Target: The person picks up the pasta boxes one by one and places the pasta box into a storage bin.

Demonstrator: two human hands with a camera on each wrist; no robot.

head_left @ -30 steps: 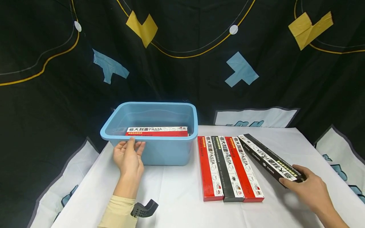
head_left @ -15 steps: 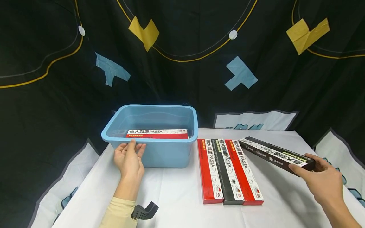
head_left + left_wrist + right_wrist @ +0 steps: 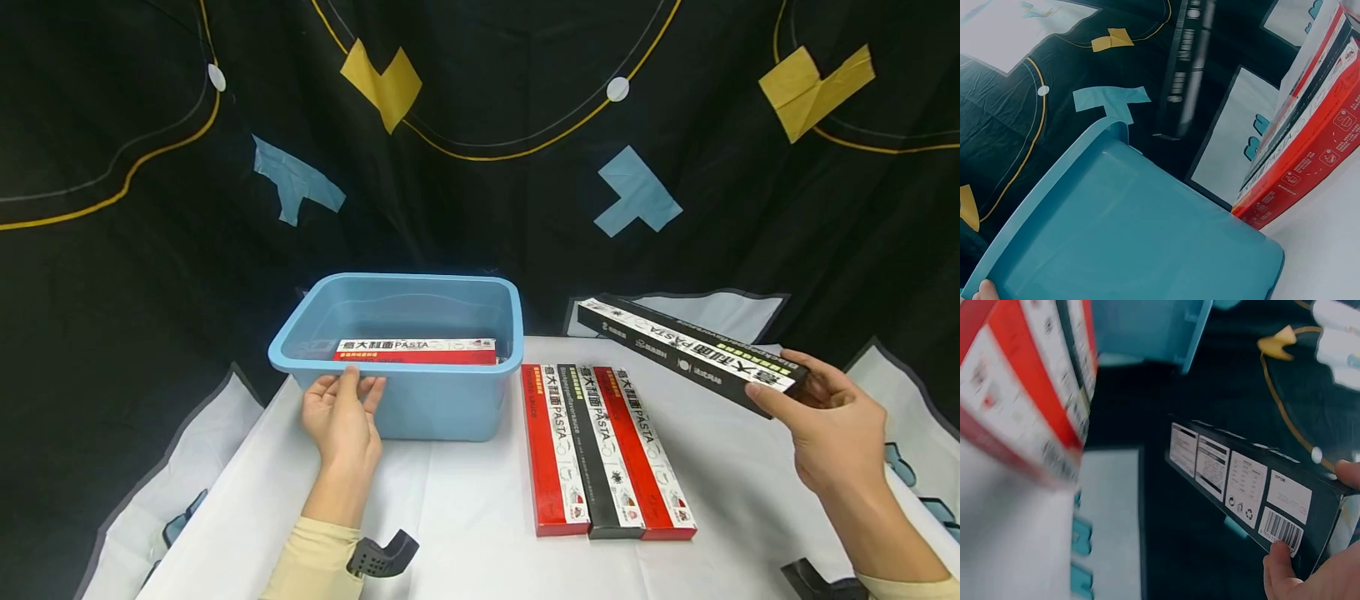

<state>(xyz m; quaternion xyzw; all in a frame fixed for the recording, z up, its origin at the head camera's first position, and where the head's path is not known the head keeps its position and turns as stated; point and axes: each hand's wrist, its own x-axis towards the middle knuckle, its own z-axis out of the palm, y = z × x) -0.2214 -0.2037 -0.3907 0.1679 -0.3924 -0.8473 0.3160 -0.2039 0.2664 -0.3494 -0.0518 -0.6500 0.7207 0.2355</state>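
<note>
"意大利面 PASTA" runs along the white band of the held black box (image 3: 678,348); the right-wrist view adds a barcode near its gripped end. The right hand's (image 3: 836,421) grip is clamped on that end, holding the box clear of the bench (image 3: 465,517), free end pointing forward and left. Below lie the left red box (image 3: 549,467), "Tomato sauce", the middle black box (image 3: 600,454), "Blackpepperflavorsauce", and the right red box (image 3: 647,462), all reading PASTA. The left hand's (image 3: 343,425) grip pinches the front rim of the blue bin (image 3: 442,408), where another red box (image 3: 420,356) reads PASTA.
</note>
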